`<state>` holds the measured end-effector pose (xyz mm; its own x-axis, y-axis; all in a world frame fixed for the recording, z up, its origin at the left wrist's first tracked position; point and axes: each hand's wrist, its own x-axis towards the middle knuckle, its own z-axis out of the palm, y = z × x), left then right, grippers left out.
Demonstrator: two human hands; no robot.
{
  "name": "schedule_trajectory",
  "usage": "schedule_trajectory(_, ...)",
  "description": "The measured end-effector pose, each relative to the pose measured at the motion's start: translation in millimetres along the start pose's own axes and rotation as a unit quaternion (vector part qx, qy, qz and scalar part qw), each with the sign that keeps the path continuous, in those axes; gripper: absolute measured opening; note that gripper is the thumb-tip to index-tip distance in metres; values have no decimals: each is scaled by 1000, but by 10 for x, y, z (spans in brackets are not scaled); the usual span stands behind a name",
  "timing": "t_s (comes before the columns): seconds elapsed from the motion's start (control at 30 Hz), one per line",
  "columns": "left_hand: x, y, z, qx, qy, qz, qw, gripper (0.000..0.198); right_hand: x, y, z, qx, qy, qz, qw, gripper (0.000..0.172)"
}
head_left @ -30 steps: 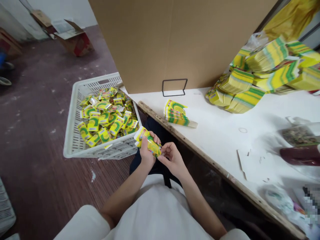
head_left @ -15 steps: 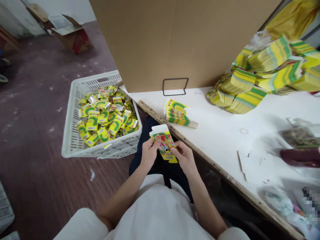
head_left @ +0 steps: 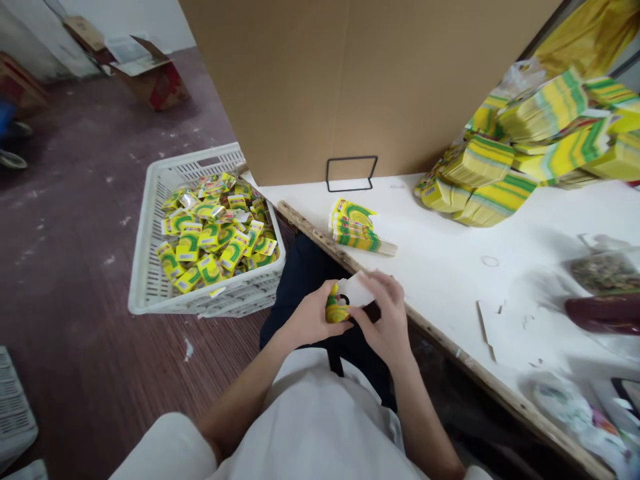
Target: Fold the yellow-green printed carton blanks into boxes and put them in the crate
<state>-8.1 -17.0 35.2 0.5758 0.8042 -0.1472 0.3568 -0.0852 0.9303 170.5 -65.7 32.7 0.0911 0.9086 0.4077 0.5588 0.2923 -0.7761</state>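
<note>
Above my lap, a small yellow and green paper carton (head_left: 338, 312) sits between my hands, its white side turned up toward the right. My left hand (head_left: 311, 317) is closed around the carton's left side, thumb along the lower edge. My right hand (head_left: 386, 316) pinches the white part at the right, fingers over the top and thumb below; the fingers are slightly blurred. A fanned stack of flat cartons (head_left: 356, 227) lies on the white table (head_left: 435, 267) just beyond my hands. To the left, a white plastic crate (head_left: 143, 267) is heaped with filled-out yellow cartons (head_left: 210, 233).
A large cardboard box (head_left: 370, 87) stands on the table behind a black wire stand (head_left: 352, 173). Bundled flat cartons (head_left: 490, 167) pile up at the back right. Plastic bags (head_left: 605, 270) lie at the right. The table's wooden edge (head_left: 435, 327) runs beside my right arm.
The carton was flat with its printed front up; now it is turned and bent, showing its white side. My left hand has wrapped round it, and my right hand has moved up and right.
</note>
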Motion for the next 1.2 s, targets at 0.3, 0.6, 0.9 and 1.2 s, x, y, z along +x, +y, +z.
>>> schedule_trajectory(0.3,0,-97,139,159,44,164,973,76,-86,111,238,505,-188,275,796,68)
schedule_trajectory(0.6,25,-168,152,150,58,176,971,62,-88,104,194,510,-178,295,788,62)
schedule_trajectory(0.9,106,-233,199,96,78,73,990,94,-79,111,195,136,-147,137,970,57)
schedule_trajectory(1.2,51,-246,48,135,109,92,981,62,-22,210,144,85,-161,48,982,52)
